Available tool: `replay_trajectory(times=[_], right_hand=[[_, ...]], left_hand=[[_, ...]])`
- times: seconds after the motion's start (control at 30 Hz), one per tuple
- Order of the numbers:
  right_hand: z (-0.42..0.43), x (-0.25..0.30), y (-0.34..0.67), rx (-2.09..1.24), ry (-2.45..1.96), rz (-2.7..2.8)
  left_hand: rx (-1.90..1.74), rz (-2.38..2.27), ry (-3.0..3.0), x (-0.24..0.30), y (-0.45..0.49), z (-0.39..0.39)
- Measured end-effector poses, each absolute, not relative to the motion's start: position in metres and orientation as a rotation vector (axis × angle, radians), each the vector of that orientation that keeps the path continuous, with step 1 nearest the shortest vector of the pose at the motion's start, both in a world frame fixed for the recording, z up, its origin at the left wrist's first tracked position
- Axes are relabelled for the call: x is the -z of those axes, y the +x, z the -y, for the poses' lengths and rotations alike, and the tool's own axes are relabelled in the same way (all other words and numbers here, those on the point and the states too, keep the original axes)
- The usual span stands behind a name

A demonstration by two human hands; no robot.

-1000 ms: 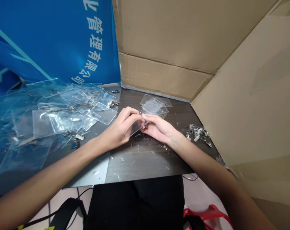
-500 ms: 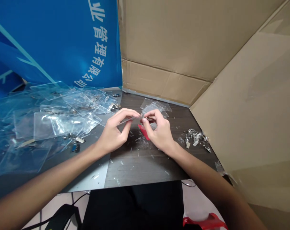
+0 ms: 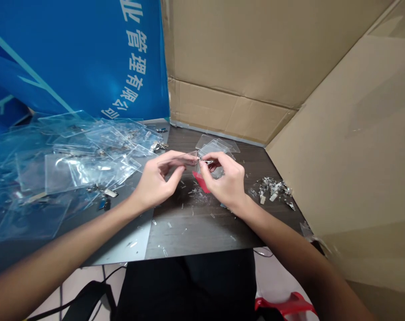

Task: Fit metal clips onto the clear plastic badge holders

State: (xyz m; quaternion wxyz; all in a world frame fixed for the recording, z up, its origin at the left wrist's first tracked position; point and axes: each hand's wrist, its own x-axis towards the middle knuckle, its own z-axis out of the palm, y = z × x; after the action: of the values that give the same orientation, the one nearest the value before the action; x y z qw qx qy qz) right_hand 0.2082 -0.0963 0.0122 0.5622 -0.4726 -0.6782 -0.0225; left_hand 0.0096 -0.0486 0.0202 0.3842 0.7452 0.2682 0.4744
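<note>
My left hand (image 3: 160,178) grips a clear plastic badge holder (image 3: 180,158), thumb below and fingers along its far side. At the holder's right end, my right hand (image 3: 225,180) pinches a small metal badge clip (image 3: 207,162) between thumb and fingers. The clip meets the holder's edge; whether the two are joined I cannot make out. Beneath the hands lies a red piece (image 3: 201,182), partly covered by my right hand. Behind them several clear holders (image 3: 217,145) rest in a loose stack.
A big heap of clear badge holders (image 3: 88,156), some with clips, covers the table's left side. Loose metal clips (image 3: 274,189) are piled at the right edge. Tiny clear plastic bits (image 3: 199,196) litter the dark tabletop (image 3: 189,236). Cardboard (image 3: 229,102) walls the back and right.
The clip in my right hand has turned and now shows its side more plainly. My left fingers have shifted slightly along the holder. The view has moved a little.
</note>
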Motion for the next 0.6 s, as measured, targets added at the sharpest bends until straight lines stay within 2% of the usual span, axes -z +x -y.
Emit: replay_trajectory(times=[0.6], right_hand=[[0.0959, -0.0132, 0.2111, 0.104, -1.117, 1.64]], left_hand=[[-1.25, -0.629, 2.12, -0.0224, 0.0077, 0.0434]])
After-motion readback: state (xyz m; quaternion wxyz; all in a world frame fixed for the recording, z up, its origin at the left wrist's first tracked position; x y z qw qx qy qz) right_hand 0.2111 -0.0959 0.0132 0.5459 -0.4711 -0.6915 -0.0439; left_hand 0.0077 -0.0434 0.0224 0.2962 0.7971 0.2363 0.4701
